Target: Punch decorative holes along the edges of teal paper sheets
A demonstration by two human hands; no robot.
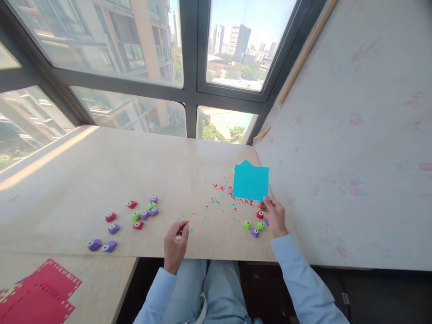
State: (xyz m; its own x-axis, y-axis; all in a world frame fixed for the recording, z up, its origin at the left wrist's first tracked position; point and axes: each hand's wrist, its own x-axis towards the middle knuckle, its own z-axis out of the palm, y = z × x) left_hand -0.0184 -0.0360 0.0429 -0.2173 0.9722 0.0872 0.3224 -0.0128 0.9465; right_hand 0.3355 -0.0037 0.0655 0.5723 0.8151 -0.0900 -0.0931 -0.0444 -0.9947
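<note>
My right hand (275,216) pinches a blue sheet of paper (251,182) by its lower right corner and holds it up over the table. Behind its top edge shows the corner of another blue piece (245,162). Just under my right hand sit several small craft punches in red, green (247,225) and purple (255,232), partly hidden by the hand. My left hand (176,243) hovers near the table's front edge, thumb and fingers curled together; whether anything is between them is hidden. Tiny blue paper bits (192,230) lie beside its fingertips.
Red punched-out bits (221,187) and blue ones are scattered mid-table (135,153). More craft punches (136,216) stand to the left. Red sheets (43,288) with punched edges lie at the lower left. Windows rise behind the table; a patterned wall (354,135) bounds the right.
</note>
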